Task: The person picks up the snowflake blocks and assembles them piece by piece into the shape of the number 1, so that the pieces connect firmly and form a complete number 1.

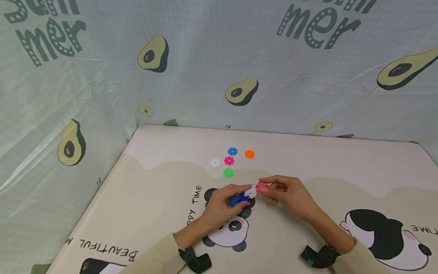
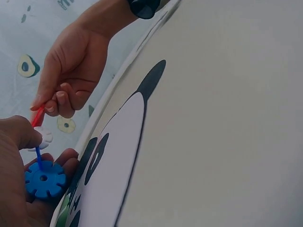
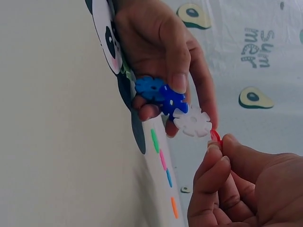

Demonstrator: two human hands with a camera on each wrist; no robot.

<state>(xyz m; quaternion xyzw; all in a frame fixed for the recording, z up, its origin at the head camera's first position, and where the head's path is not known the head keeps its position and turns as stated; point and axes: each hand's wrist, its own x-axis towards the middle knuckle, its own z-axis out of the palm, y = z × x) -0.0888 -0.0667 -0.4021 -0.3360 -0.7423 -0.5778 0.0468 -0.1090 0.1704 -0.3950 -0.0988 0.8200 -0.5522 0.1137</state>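
My left hand (image 1: 224, 207) grips a short chain of notched plastic discs between thumb and fingers. In it are a light blue disc (image 2: 46, 179), a dark blue disc (image 3: 173, 101) and a white disc (image 3: 192, 122), joined at their slots. My right hand (image 1: 291, 196) pinches a red notched disc (image 1: 261, 187) between thumb and fingertips. The red disc's edge meets the white disc's rim; whether their slots interlock I cannot tell. Both hands are held over the table's middle, above a printed panda.
Beyond the hands lie several loose discs: a blue disc (image 1: 232, 151), an orange disc (image 1: 249, 154), a pink disc (image 1: 229, 160), a white disc (image 1: 215, 163) and a green disc (image 1: 228, 172). The table (image 1: 164, 213) has a printed cover. A patterned curtain (image 1: 205, 45) hangs behind it.
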